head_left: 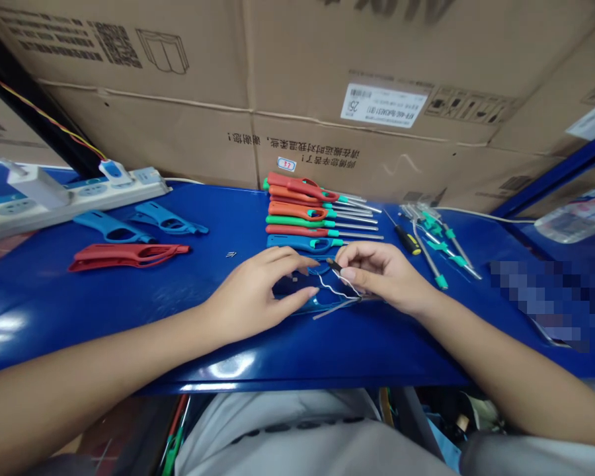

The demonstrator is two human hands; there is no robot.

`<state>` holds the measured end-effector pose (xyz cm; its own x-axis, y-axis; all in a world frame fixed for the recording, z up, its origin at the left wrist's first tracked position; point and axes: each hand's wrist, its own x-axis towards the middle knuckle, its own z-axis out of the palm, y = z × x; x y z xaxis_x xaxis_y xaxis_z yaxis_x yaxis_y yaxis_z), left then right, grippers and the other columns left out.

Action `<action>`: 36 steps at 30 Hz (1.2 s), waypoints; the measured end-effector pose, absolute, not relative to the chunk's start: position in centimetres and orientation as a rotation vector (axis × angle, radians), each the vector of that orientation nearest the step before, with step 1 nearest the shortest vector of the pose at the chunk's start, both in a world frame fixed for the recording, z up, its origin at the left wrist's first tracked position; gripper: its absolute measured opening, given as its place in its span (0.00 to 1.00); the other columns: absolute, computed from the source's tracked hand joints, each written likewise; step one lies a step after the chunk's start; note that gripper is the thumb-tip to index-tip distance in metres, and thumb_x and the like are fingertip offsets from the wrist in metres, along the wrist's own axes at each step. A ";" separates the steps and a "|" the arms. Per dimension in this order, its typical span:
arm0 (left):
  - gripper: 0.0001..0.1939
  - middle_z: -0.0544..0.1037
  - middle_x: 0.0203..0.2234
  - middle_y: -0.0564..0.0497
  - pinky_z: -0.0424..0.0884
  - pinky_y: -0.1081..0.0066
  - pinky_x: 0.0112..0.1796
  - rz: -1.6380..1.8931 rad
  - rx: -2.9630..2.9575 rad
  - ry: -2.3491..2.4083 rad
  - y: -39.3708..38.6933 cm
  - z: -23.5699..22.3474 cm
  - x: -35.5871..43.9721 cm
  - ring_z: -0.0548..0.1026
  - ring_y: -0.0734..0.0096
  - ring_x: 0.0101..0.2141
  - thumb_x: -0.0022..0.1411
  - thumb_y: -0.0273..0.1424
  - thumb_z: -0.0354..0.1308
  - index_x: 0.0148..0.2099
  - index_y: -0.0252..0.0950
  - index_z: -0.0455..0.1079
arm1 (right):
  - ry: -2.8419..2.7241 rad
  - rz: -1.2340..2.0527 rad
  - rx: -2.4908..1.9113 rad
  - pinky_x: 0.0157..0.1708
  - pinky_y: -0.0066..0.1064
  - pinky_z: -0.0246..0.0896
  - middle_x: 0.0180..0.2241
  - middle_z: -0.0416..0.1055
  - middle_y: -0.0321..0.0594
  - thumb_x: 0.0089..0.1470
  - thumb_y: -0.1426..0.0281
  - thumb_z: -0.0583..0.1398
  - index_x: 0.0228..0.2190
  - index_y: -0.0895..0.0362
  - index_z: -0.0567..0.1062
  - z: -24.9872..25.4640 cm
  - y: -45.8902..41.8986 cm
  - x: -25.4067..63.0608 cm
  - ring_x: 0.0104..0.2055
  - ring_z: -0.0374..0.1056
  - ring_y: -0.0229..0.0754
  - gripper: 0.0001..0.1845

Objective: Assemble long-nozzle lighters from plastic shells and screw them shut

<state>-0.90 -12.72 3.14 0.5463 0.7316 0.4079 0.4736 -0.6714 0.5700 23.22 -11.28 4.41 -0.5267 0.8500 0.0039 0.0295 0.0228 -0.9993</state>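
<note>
My right hand [381, 271] pinches a small black part [334, 265], which looks like a lighter's igniter, between thumb and fingers. A thin white wire [331, 287] hangs in a curve near it. Below lies a blue lighter casing half [322, 304], partly covered by both hands, and a thin metal strip or tube [333, 310] is beside it. My left hand [260, 287] rests at the casing's left side, thumb and fingers apart. Just behind the hands is a row of assembled long-nosed lighters [297, 233] in red, orange, green and blue.
Blue casing halves [112, 226] and a red casing [129, 256] lie left, before a white power strip [143, 182]. Small metal pins [231, 254] are nearby. At right are a screwdriver [407, 239], metal tubes with green ends [441, 241] and a plastic bottle [565, 221]. Cardboard boxes [178, 132] stand behind.
</note>
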 end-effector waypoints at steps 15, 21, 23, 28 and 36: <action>0.11 0.71 0.36 0.50 0.74 0.67 0.43 1.093 1.456 0.654 -13.7 4.4 0.8 0.72 0.69 0.39 0.57 0.40 0.70 0.34 0.38 0.82 | -1.101 2.180 -0.556 0.20 0.21 0.50 0.24 0.66 0.31 0.50 0.65 0.72 0.29 0.60 0.75 4.8 -13.2 20.0 0.20 0.56 0.27 0.13; 0.09 0.75 0.33 0.52 0.72 0.70 0.46 1.245 1.360 0.685 -13.3 4.4 0.6 0.73 0.73 0.38 0.59 0.37 0.69 0.31 0.37 0.79 | -1.225 1.959 -0.727 0.25 0.22 0.60 0.30 0.71 0.35 0.54 0.62 0.69 0.35 0.59 0.76 5.3 -13.3 19.0 0.25 0.63 0.29 0.13; 0.09 0.77 0.32 0.52 0.73 0.71 0.42 1.252 1.319 0.723 -13.2 4.4 0.5 0.74 0.73 0.35 0.59 0.37 0.69 0.32 0.36 0.78 | -1.307 1.711 -0.832 0.27 0.23 0.62 0.32 0.72 0.36 0.57 0.60 0.67 0.37 0.57 0.77 5.2 -13.0 19.3 0.28 0.64 0.31 0.14; 0.13 0.80 0.29 0.51 0.77 0.70 0.37 1.109 1.246 0.806 -13.4 4.6 0.6 0.78 0.71 0.31 0.58 0.39 0.70 0.36 0.34 0.76 | -1.487 1.409 -0.878 0.20 0.23 0.59 0.25 0.67 0.32 0.60 0.56 0.62 0.40 0.55 0.76 4.8 -12.3 20.3 0.23 0.62 0.32 0.16; 0.13 0.80 0.28 0.52 0.79 0.71 0.36 0.938 1.255 0.830 -13.1 3.5 0.6 0.79 0.72 0.29 0.58 0.39 0.69 0.36 0.34 0.75 | -1.566 1.523 -0.922 0.12 0.20 0.58 0.22 0.66 0.28 0.52 0.59 0.70 0.38 0.56 0.73 5.0 -12.4 20.8 0.18 0.60 0.29 0.18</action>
<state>0.61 -13.13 3.54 0.4007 0.9162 -0.0082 -0.1206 0.0616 0.9908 20.82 -12.45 4.99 -0.4580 0.8884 0.0312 -0.0062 0.0319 -0.9995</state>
